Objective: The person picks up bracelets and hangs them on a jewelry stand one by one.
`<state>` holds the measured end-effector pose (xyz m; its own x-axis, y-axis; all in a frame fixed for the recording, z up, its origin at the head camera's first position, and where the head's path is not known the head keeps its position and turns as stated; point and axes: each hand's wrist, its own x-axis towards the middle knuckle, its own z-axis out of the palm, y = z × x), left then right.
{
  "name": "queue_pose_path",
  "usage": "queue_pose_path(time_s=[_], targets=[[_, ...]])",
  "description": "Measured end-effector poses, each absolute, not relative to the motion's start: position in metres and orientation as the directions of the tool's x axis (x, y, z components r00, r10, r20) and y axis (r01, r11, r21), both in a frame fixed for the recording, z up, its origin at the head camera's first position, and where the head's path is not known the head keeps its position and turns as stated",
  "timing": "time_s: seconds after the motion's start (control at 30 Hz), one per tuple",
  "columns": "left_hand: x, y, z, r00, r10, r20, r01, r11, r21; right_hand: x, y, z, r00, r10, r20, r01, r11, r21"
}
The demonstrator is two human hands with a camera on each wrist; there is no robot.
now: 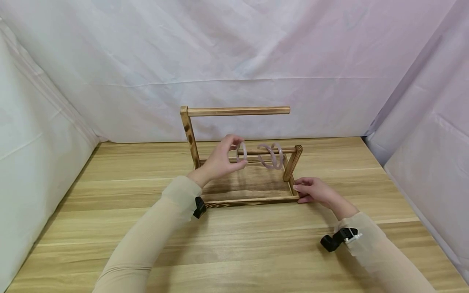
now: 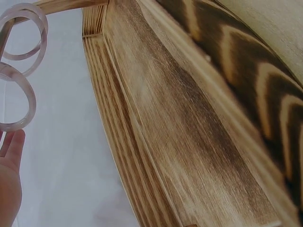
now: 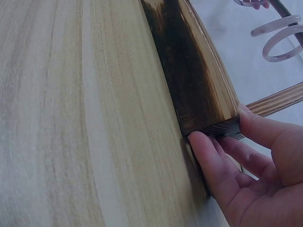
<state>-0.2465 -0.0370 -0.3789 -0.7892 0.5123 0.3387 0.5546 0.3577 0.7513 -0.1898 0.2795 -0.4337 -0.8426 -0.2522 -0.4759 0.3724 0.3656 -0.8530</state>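
My left hand (image 1: pixel 218 158) pinches a pale pinkish bangle (image 1: pixel 245 150) between thumb and fingers. This bangle encircles the free left end of the lower rod (image 1: pixel 253 152) of a wooden stand. Farther right along the rod hang two more translucent bangles (image 1: pixel 273 159), seen overlapping in the left wrist view as well. My right hand (image 1: pixel 316 191) grips the front right corner of the stand's base tray (image 1: pixel 253 201). In the right wrist view, thumb and fingers bracket that dark-grained corner (image 3: pixel 208 104).
A taller post (image 1: pixel 190 136) at the stand's left carries a bare upper rod (image 1: pixel 238 111). Beneath everything lies a light wood-grain table (image 1: pixel 234 248). White cloth (image 1: pixel 234 61) hangs behind and at both sides.
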Motion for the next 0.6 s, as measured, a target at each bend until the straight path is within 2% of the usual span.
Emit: queue_pose_path(time_s=[0.6], targets=[[-0.2472,-0.0273,-0.3784,-0.783,0.534,0.318,0.56,0.383,0.735,-0.1905,0.2808,-0.4368,-0.845,-0.255,-0.47,0.368,0.359,-0.858]])
